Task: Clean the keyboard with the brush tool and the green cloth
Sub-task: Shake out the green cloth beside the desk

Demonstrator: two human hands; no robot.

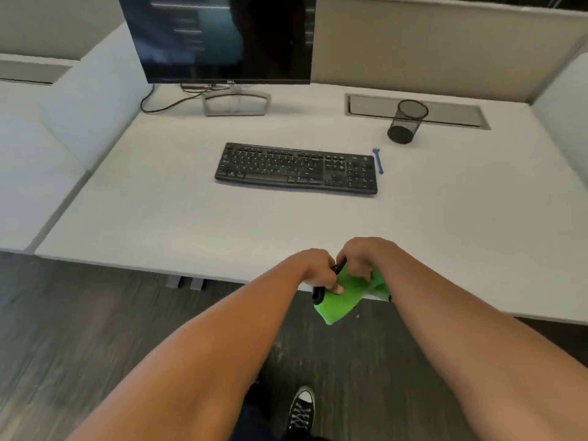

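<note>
A black keyboard (297, 168) lies flat in the middle of the white desk (191, 218). Both my hands are together at the desk's near edge. My left hand (319, 270) grips a black tool (318, 294), probably the brush tool, with its thumb pressed against the green cloth (342, 300). My right hand (362, 257) pinches the upper part of that cloth, which hangs crumpled between the two hands. Most of the black tool is hidden by my fingers and the cloth.
A small blue tool (378, 161) lies just right of the keyboard. A black mesh pen cup (407, 121) stands at the back right. A monitor (222, 39) on its stand sits behind the keyboard. My shoe (302, 409) shows on the dark floor below.
</note>
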